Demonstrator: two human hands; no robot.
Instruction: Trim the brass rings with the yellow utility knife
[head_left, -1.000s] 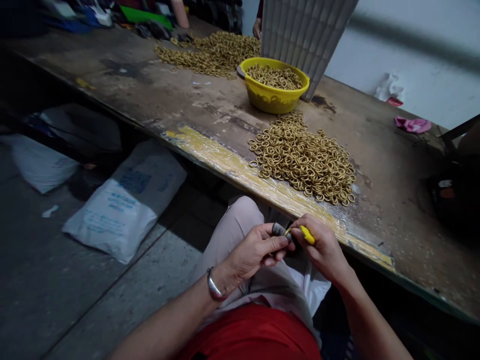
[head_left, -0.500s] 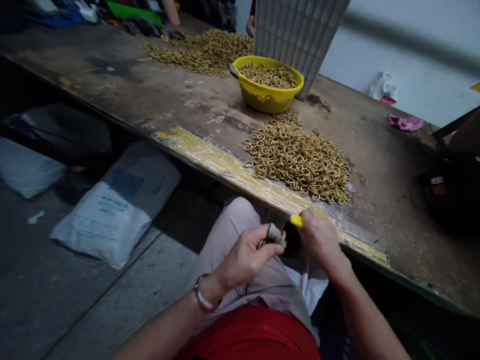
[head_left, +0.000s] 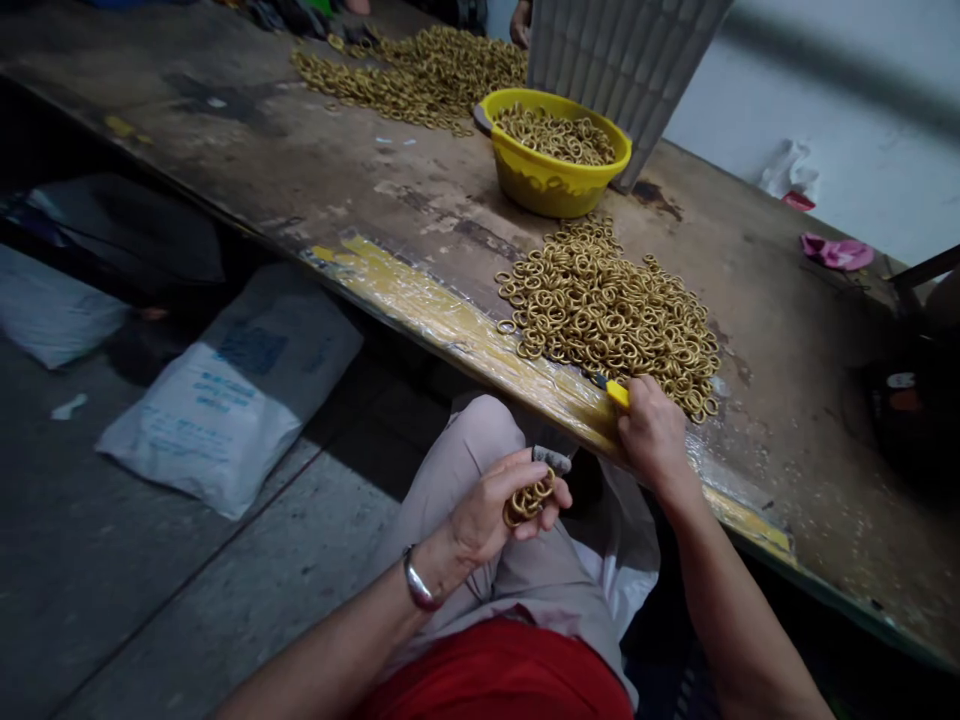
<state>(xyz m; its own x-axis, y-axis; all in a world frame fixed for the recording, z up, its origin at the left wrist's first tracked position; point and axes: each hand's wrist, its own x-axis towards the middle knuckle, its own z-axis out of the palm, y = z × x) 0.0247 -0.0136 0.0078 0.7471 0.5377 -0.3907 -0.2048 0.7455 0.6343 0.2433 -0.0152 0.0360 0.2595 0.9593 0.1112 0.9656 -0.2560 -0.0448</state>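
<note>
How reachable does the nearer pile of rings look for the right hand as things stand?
Likely yes: the right hand is right beside the nearer pile, nothing visible between, though it holds a yellow-handled tool.

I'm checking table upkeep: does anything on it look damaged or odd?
Yes: the yellow strip along the near edge of the table looks worn, patchy and wrinkled. A pink scrap looks stray near the wall, apart from the rings.

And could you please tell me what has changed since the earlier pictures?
The right hand, still holding the dark-tipped, yellow-handled tool, has moved away from the left hand, forward to the near edge of the loose pile of gold-coloured metal rings. The left hand has turned or opened, so several rings in it show. The pile and round yellow plastic basin stayed put.
</note>
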